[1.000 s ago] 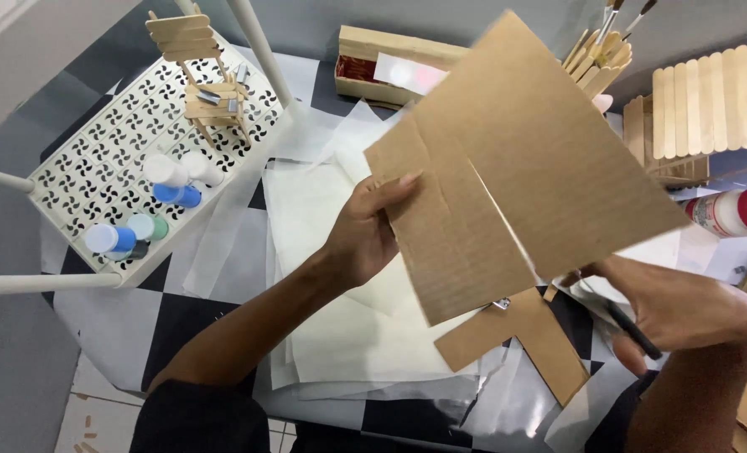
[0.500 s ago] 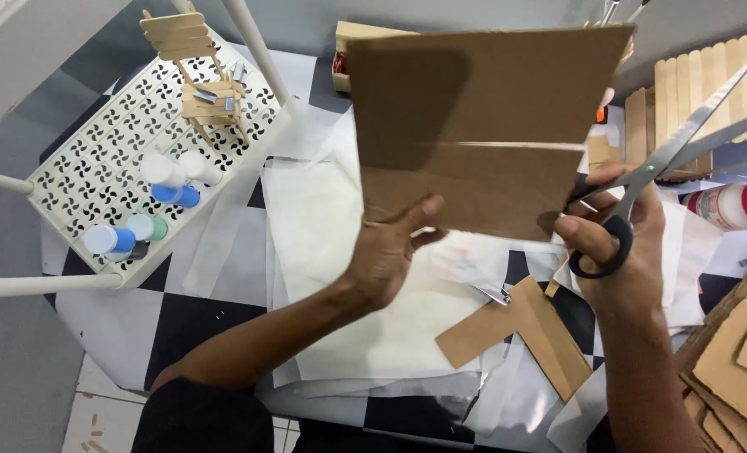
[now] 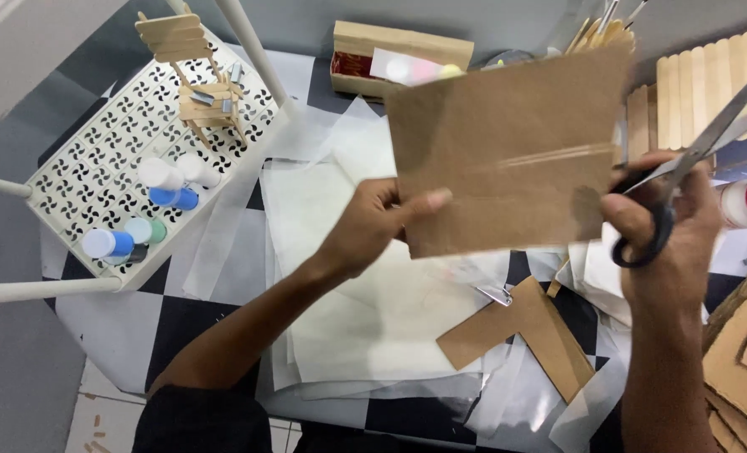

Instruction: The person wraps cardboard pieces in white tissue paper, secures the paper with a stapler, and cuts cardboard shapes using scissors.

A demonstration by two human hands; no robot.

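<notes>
Head view: I see the left hand (image 3: 373,226) pinching the light, stiff cardboard sheet (image 3: 508,151) by its edge; the right hand (image 3: 667,226) grips scissors (image 3: 684,159), blades seemingly open.

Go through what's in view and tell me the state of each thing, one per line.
Cardboard sheet: held up off the floor, creased across.
Left hand: gripping the sheet's left edge.
Right hand: fingers through the scissors' handles.
Scissors: blades open, at the sheet's right edge.
Cardboard offcut: lying flat on white paper.
Paint bottles: capped, lying on the white rack.
Stick chair model: standing upright.
</notes>
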